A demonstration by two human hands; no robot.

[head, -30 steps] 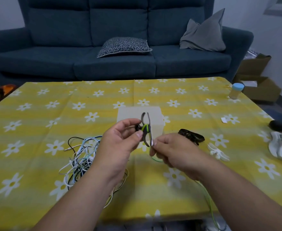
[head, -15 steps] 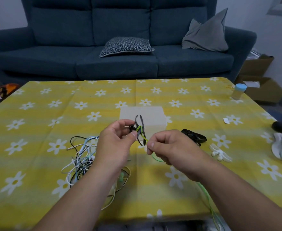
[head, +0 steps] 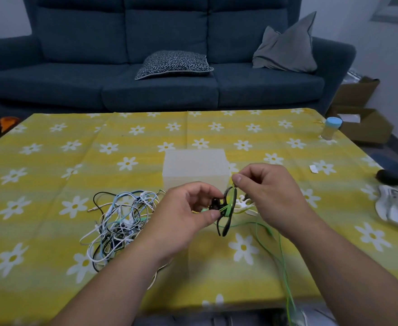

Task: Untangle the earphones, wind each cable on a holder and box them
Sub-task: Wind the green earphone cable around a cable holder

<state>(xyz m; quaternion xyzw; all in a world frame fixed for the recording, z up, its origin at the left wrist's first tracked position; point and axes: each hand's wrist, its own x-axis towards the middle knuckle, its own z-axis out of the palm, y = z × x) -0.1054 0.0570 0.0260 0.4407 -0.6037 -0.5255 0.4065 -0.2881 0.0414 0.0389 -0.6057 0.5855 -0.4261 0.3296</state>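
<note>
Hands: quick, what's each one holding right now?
Left hand: closed, holding the black holder.
Right hand: closed, pinching the green cable.

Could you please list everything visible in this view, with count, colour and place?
fabric sofa: one, dark blue, behind the table
patterned cushion: one, black-and-white, sofa middle
grey cushion: one, sofa's right end
daisy-print tablecloth: one, yellow, covering the table
translucent plastic box: one, whitish, table centre
tangle of earphone cables: one, white, blue, black, on the cloth at left
black winged cable holder: one, green cable wound round its middle, held above the cloth
green earphone cable: one, trailing off the near edge
white plastic holder: one, on the cloth behind the black holder
blue-capped bottle: one, table's far right
cardboard boxes: two, brown, floor at right
left hand: grips the black holder
right hand: pinches the green cable
</note>
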